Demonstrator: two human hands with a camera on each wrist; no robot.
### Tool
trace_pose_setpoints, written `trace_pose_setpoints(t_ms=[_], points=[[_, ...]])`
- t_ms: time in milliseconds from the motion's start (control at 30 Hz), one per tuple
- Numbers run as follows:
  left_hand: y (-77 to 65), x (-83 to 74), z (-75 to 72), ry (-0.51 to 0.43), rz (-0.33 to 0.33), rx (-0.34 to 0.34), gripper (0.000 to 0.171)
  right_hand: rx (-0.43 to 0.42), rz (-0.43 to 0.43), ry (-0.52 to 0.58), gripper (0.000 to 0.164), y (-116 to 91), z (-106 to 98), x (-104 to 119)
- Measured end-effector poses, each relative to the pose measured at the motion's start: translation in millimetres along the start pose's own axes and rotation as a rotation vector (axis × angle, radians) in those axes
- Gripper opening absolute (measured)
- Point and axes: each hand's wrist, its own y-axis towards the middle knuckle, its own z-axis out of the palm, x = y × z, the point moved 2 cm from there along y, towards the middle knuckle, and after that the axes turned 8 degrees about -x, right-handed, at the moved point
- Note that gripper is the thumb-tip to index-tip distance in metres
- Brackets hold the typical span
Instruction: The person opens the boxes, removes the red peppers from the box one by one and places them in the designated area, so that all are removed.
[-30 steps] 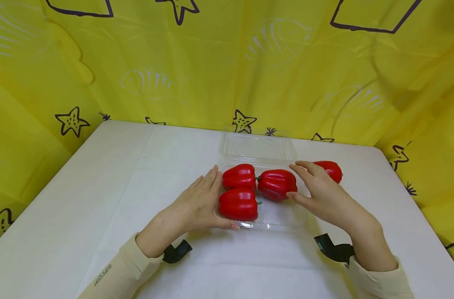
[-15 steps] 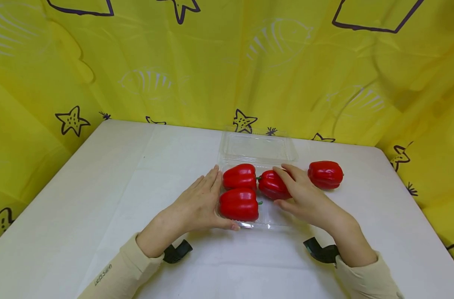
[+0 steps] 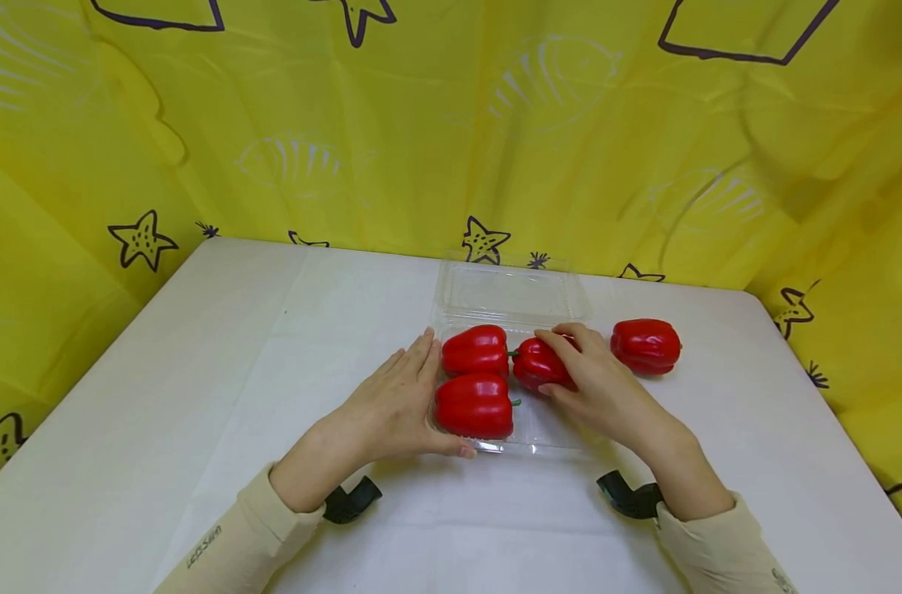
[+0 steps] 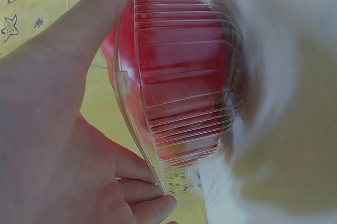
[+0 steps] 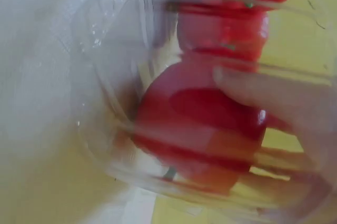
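Red pepper [image 3: 536, 367] held inside clear container [image 3: 540, 433]

The right hand [image 3: 606, 392] seems curled round it, its wrist view being blurred. The left hand [image 3: 391, 408], fingers straight, touches the container's edge. Two more peppers [image 3: 474, 406] sit inside at left; a fourth pepper [image 3: 646, 346] is on the tabletop [image 3: 220, 396].

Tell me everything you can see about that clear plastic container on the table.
The clear container looks like thin plastic, with ridged walls and a narrow rim. Its base sits on the white table, and its lid is open, laid back on the far side. Three red peppers are in the base: two at the left, one further right. The left hand touches its left side.
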Motion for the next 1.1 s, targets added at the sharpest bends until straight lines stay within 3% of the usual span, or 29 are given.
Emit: trace_pose_setpoints(t_ms=[467, 800, 1100], points=[[-0.1, -0.5, -0.5, 0.010, 0.011, 0.002, 0.129, 0.006, 0.007, 0.008, 0.067, 1, -6, -3], [0.1, -0.9, 0.0, 0.011, 0.014, 0.003, 0.129, 0.023, 0.044, 0.112, 0.065, 1, -11, -9], [-0.1, -0.8, -0.4, 0.008, 0.013, -0.008, 0.129, -0.090, 0.043, 0.193, 0.058, 1, -22, -13]])
